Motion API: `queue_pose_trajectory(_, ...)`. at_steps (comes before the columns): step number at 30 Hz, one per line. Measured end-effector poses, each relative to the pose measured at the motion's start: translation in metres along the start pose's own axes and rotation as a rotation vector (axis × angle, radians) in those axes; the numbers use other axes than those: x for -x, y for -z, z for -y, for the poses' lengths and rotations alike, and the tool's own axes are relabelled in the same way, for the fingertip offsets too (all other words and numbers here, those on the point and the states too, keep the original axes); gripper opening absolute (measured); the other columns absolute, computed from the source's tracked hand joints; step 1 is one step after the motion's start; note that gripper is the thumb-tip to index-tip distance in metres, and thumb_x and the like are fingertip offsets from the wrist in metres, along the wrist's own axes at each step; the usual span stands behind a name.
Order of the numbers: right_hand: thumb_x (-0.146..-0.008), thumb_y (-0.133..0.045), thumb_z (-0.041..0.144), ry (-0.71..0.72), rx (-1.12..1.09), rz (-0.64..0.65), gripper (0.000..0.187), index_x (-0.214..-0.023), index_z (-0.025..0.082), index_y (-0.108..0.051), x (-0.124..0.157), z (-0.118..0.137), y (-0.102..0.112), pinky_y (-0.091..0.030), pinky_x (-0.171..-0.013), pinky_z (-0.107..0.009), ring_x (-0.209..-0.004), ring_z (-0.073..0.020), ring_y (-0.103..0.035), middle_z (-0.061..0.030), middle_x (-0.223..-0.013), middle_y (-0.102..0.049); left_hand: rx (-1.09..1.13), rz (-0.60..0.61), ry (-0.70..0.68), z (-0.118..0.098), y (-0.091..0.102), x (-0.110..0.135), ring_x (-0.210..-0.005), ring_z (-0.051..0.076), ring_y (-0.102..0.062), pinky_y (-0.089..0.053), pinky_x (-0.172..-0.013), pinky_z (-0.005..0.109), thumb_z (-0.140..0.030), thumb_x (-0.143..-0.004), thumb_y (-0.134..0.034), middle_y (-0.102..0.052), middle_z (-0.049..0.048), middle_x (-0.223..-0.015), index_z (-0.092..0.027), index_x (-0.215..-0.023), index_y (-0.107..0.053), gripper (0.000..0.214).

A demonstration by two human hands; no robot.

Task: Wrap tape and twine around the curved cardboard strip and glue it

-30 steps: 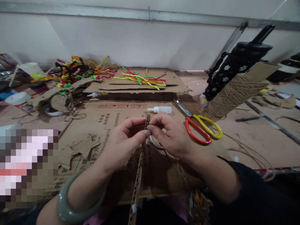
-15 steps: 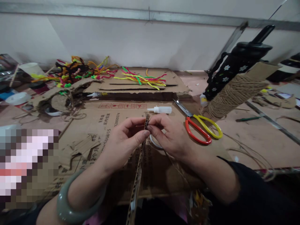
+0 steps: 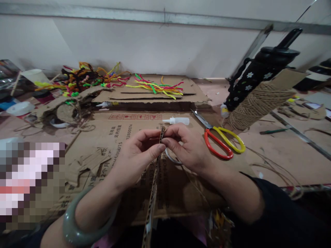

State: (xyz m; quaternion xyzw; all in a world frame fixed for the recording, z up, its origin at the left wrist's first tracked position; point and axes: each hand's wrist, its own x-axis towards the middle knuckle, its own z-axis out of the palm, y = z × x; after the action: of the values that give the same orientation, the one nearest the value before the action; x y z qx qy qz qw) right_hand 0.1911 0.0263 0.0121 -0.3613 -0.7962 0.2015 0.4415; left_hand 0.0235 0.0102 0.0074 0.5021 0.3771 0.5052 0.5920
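A piece of corrugated cardboard is held edge-on, its fluted edge running from between my hands down toward my lap. My left hand is closed on its upper part, the thumb against the fluted edge. My right hand is closed too, thumb and fingers pinched at the same upper end from the right. Whatever else lies in that pinch is hidden. A pale loop shows under my right hand, and thin twine trails below it. Scissors with red and yellow handles lie to the right; a small white bottle lies just beyond my fingers.
A printed cardboard sheet covers the table beneath my hands. Colourful pipe cleaners lie on a raised cardboard piece at the back. A twine spool leans beside a black flowered object at right. Cardboard scraps lie at left.
The lower end of the cardboard has swung slightly to the right. Both hands keep almost the same place and grip.
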Motion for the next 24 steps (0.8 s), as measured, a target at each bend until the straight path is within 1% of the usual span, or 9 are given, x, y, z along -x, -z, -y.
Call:
queue_pose_trajectory(6,-0.088,-0.056,0.019,-0.001,0.015,-0.009,0.008,-0.08,0.018,-0.055,-0.0003,0.0018,-0.001,-0.041,-0.06,-0.021,-0.064,-0.0092,-0.053,0.0024,-0.072,-0.059,-0.017,-0.01,-0.016,-0.0001,-0.0003,-0.0002,-0.089,0.021,-0.07,-0.056,-0.082,0.034,-0.026,-0.069,-0.08,-0.075,0.0027,-0.089,-0.022,-0.092,-0.071,0.024)
queue_pose_trajectory(10,-0.087,-0.054,0.015,0.021,0.003,-0.013,0.01,-0.078,0.018,-0.054,-0.0011,0.0036,-0.0004,-0.039,-0.057,-0.02,-0.062,-0.0078,-0.051,0.0035,-0.069,-0.056,-0.016,-0.016,-0.005,-0.0001,-0.001,-0.0008,-0.087,0.021,-0.07,-0.056,-0.081,0.034,-0.025,-0.068,-0.081,-0.075,0.0026,-0.088,-0.021,-0.091,-0.07,0.025)
queue_pose_trajectory(13,-0.088,-0.052,0.015,0.0,-0.006,0.002,0.01,-0.078,0.018,-0.053,-0.001,0.0036,-0.0005,-0.038,-0.056,-0.02,-0.061,-0.0078,-0.05,0.004,-0.068,-0.055,-0.015,-0.018,0.0,0.0,-0.0009,-0.0006,-0.087,0.02,-0.07,-0.056,-0.082,0.033,-0.024,-0.067,-0.082,-0.075,0.0024,-0.089,-0.021,-0.091,-0.071,0.027)
queue_pose_trajectory(16,-0.087,-0.051,0.015,-0.027,-0.015,-0.005,0.011,-0.077,0.019,-0.052,-0.0008,0.0022,-0.0009,-0.039,-0.057,-0.02,-0.061,-0.0081,-0.05,0.0041,-0.068,-0.055,-0.022,-0.018,0.001,0.0004,-0.0002,-0.0002,-0.086,0.018,-0.07,-0.056,-0.079,0.029,-0.025,-0.068,-0.081,-0.076,0.0021,-0.091,-0.022,-0.092,-0.071,0.026)
queue_pose_trajectory(19,-0.088,-0.052,0.018,-0.049,-0.028,0.003,0.01,-0.078,0.019,-0.053,-0.0009,0.0011,-0.0008,-0.04,-0.058,-0.022,-0.062,-0.009,-0.051,0.0033,-0.07,-0.057,-0.033,-0.011,0.012,0.001,0.0005,0.0001,-0.086,0.018,-0.07,-0.056,-0.077,0.029,-0.027,-0.07,-0.08,-0.076,0.0027,-0.092,-0.023,-0.092,-0.07,0.025)
queue_pose_trajectory(24,-0.088,-0.056,0.025,-0.067,-0.016,0.014,0.009,-0.081,0.019,-0.054,-0.0013,0.001,-0.0007,-0.04,-0.058,-0.023,-0.064,-0.0101,-0.052,0.0022,-0.071,-0.059,-0.009,-0.006,-0.006,0.0009,-0.0003,-0.0003,-0.088,0.02,-0.071,-0.056,-0.08,0.032,-0.027,-0.069,-0.081,-0.076,0.0031,-0.092,-0.022,-0.091,-0.071,0.025)
